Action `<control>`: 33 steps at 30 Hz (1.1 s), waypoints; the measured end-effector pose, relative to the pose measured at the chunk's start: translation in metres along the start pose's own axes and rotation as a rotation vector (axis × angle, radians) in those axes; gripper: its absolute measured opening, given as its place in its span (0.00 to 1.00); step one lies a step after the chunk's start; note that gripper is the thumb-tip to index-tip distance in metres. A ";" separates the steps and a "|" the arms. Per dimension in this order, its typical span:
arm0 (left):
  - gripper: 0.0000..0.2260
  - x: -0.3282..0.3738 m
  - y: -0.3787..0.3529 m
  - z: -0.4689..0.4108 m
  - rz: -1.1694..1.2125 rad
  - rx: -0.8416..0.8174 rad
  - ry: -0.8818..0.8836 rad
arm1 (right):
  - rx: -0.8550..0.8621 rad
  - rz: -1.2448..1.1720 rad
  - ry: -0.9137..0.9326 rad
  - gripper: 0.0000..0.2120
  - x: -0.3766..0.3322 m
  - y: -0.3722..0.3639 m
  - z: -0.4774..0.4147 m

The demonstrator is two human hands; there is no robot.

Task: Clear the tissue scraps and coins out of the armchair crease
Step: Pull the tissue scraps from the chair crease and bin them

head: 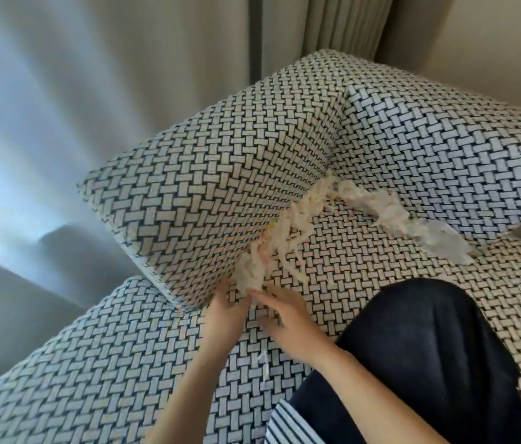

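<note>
Seen from above, a person bends over a woven-pattern armchair [220, 174]. Shredded tissue scraps [288, 232] fill the crease [193, 305] where the arm meets the seat, then trail on along the back. Both hands meet at the near end. The right hand [288, 318] has its fingers straight and holds nothing. The left hand [224, 312] touches the scraps, grip unclear. No coins show. Pinching clumps low in the crease should lift them whole. A dark-clad knee [429, 347] rests on the seat; curtains [92, 91] hang behind.
</note>
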State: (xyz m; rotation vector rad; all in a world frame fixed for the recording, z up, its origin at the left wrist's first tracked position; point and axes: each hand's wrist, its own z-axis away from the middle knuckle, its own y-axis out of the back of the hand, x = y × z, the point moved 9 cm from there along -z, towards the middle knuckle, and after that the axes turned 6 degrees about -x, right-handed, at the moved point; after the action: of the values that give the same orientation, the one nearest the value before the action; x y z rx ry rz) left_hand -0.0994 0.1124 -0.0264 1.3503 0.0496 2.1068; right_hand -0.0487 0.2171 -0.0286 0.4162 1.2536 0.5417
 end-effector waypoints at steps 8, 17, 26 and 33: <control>0.22 0.010 -0.032 -0.002 0.078 -0.127 -0.046 | -0.033 -0.168 -0.053 0.28 0.011 0.003 -0.002; 0.27 -0.012 -0.016 -0.006 0.427 0.059 0.071 | 0.200 -0.392 -0.031 0.21 0.010 0.038 0.003; 0.33 -0.028 -0.026 -0.035 0.305 0.100 0.225 | 0.195 -0.435 -0.055 0.21 0.016 0.039 -0.001; 0.24 0.003 -0.034 -0.056 -0.207 0.086 0.121 | 0.202 -0.455 -0.073 0.19 0.019 0.039 0.000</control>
State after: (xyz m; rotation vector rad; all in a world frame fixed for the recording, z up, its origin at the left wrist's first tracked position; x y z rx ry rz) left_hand -0.1305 0.1575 -0.0625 1.2087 0.3195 2.0271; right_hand -0.0507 0.2599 -0.0205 0.3015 1.2865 0.0134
